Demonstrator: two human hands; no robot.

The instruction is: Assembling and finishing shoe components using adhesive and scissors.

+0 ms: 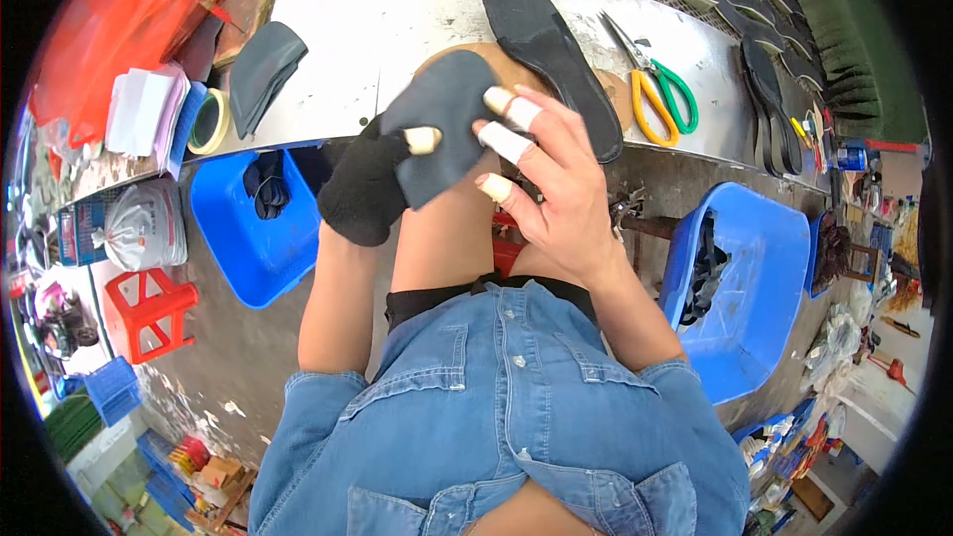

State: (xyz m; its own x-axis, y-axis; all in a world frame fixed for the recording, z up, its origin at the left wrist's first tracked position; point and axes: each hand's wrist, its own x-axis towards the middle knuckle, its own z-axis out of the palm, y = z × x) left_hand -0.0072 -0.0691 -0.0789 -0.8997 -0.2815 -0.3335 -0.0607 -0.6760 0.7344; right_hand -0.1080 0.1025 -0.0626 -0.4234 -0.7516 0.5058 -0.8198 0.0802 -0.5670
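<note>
My left hand (362, 184) wears a black glove with the thumb tip wrapped in pale tape. It is closed on a dark grey, flat, rounded piece of sheet material (447, 104), thumb on top. My right hand (556, 174) is bare, with white and pale wraps on several fingers. Its fingers are spread at the right edge of the piece; whether they touch it I cannot tell. On the metal bench top (342, 25) beyond, a black insole-shaped piece (551, 60) lies aslant. Similar dark flat pieces (268, 74) are stacked to the left.
Scissors (650, 89) with yellow and green handles lie right of the insole. Black soles (764, 104) stand at the bench's right edge. A tape roll (210, 121) sits at left. Blue bins (248, 268) (749, 308) flank my legs, and a red stool (149, 313) stands left.
</note>
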